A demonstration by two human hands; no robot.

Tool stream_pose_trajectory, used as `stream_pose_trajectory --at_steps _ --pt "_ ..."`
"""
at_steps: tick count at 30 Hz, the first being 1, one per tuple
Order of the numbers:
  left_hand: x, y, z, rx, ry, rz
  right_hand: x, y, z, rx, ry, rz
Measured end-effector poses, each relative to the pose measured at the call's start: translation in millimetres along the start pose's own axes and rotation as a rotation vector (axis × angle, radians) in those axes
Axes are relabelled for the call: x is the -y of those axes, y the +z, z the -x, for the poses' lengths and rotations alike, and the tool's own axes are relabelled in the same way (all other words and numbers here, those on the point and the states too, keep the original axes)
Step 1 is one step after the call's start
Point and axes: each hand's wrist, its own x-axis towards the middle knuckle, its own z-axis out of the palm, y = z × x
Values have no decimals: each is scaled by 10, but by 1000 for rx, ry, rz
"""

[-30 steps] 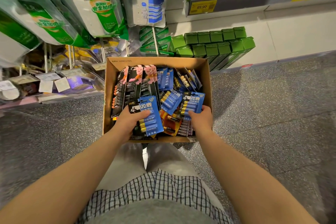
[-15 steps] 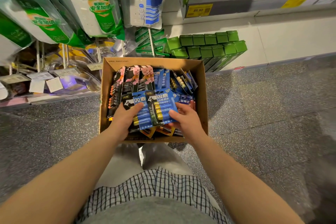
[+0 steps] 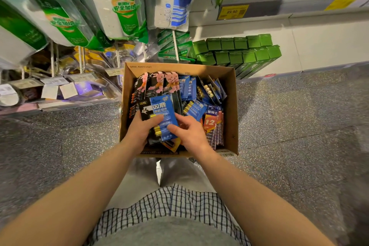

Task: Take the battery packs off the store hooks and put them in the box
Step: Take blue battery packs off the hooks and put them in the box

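Note:
A brown cardboard box [image 3: 231, 106] stands on the floor, full of battery packs. Black packs with pink rabbits [image 3: 159, 84] stand along its far side; blue packs [image 3: 196, 109] and a red pack marked 12 [image 3: 212, 124] lie to the right. A stack of blue battery packs [image 3: 162, 112] sits over the near left part of the box. My left hand [image 3: 139, 131] grips that stack from the left, thumb on top. My right hand [image 3: 188, 133] holds its right edge with fingers curled on the front.
Hooks [image 3: 175, 46] and hanging packaged power strips [image 3: 121, 8] fill the rack at upper left. Green boxes [image 3: 239, 50] are stacked on the floor behind the cardboard box. A shelf with a yellow price tag [image 3: 232, 12] runs at upper right. Speckled grey floor lies all around.
My right hand brought its blue packs leftward onto the packs in my left hand; the two lots now form one stack held by both hands over the box.

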Motion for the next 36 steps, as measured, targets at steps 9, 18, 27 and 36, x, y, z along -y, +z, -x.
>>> stream_pose_trajectory --at_steps 9,18,27,36 --pt "-47 -304 -82 -47 -25 -68 -233 -376 -443 -451 328 -145" --pt "-209 -463 -146 -27 -43 -134 -248 -286 -753 -536 417 -86" --pt "-504 -684 -296 102 -38 -256 -208 -275 -740 -556 486 -205" --pt "-820 -835 -273 260 0 -322 66 -158 137 -791 151 -305"
